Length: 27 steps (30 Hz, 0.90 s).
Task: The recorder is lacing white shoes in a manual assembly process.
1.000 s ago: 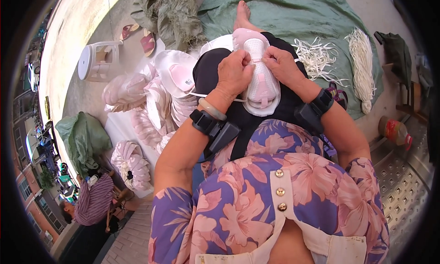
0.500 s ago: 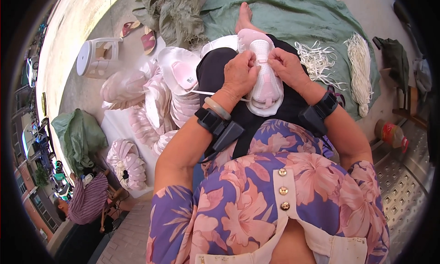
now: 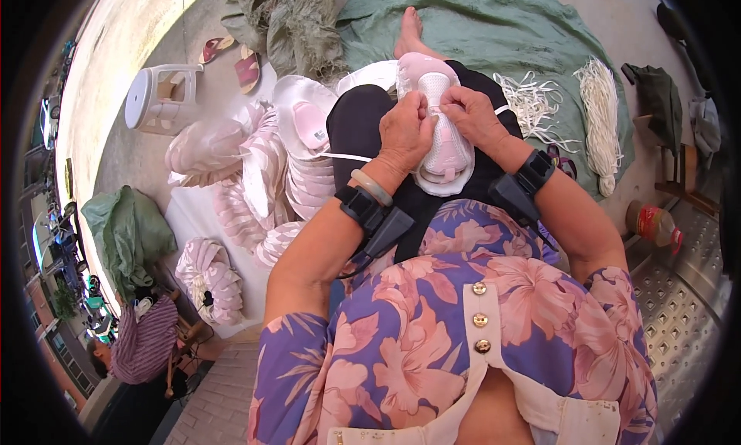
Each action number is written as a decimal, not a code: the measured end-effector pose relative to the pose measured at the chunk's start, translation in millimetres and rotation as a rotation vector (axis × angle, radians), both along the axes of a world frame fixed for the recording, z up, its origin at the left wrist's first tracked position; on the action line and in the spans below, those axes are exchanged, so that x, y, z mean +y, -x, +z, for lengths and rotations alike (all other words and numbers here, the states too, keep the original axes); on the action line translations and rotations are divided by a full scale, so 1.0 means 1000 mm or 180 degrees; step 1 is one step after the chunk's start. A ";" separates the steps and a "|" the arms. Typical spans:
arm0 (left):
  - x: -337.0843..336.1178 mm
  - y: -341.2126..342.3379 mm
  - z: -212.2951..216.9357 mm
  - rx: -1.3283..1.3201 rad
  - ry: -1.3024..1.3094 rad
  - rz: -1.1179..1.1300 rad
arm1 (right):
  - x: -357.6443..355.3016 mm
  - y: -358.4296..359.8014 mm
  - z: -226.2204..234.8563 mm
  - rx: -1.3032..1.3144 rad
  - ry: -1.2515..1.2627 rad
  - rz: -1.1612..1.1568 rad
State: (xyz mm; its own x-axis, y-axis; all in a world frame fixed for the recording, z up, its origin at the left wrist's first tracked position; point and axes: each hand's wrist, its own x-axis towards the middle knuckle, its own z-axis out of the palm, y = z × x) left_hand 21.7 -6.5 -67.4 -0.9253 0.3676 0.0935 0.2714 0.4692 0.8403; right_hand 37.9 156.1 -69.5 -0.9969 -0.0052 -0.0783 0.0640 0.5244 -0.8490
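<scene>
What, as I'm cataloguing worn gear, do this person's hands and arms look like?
The left hand and right hand are ungloved. Each wrist wears a black strap with a dark, angular box; the left also has a pale, smooth bangle. The short sleeves are purple with pink flowers.

The bunched left hand (image 3: 405, 132) and right hand (image 3: 475, 121) hide part of the pink-and-white mesh shoe upper (image 3: 450, 148); anything between their fingertips is too small to tell. Left of the shoe upper, a flat white band (image 3: 349, 157) disappears behind the left wrist; farther left, a pink-and-white fabric stack (image 3: 204, 152) seems hazily blurred. Beyond the shoe upper, the top edge cuts off a crumpled green sheet (image 3: 494, 20).
</scene>
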 end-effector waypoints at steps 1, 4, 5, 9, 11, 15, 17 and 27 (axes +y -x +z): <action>0.001 0.000 0.000 0.0073 -0.0033 0.0012 | 0.000 0.001 -0.001 -0.0023 -0.0038 0.0013; 0.003 0.000 0.002 0.0185 -0.0066 -0.0038 | 0.004 0.004 -0.004 -0.0073 -0.0050 0.0046; 0.005 0.001 0.003 0.0228 -0.0061 -0.0091 | 0.006 0.006 -0.005 -0.0095 -0.0023 0.0076; 0.010 0.007 0.002 0.0485 0.0048 -0.0128 | 0.012 0.008 -0.006 -0.0129 0.0257 0.0171; 0.011 0.007 0.000 0.0595 0.0069 -0.0097 | 0.012 0.008 -0.006 -0.0028 0.0395 0.0254; 0.012 0.007 0.003 0.0560 0.0091 -0.0096 | 0.018 0.012 0.002 -0.0130 0.0232 0.0340; 0.008 0.008 0.004 0.0260 -0.0004 0.0003 | 0.021 0.014 0.016 -0.1258 0.0909 0.0431; -0.193 0.031 0.036 -0.0732 -0.0846 0.2125 | 0.061 -0.026 0.003 0.0533 -0.0645 0.0314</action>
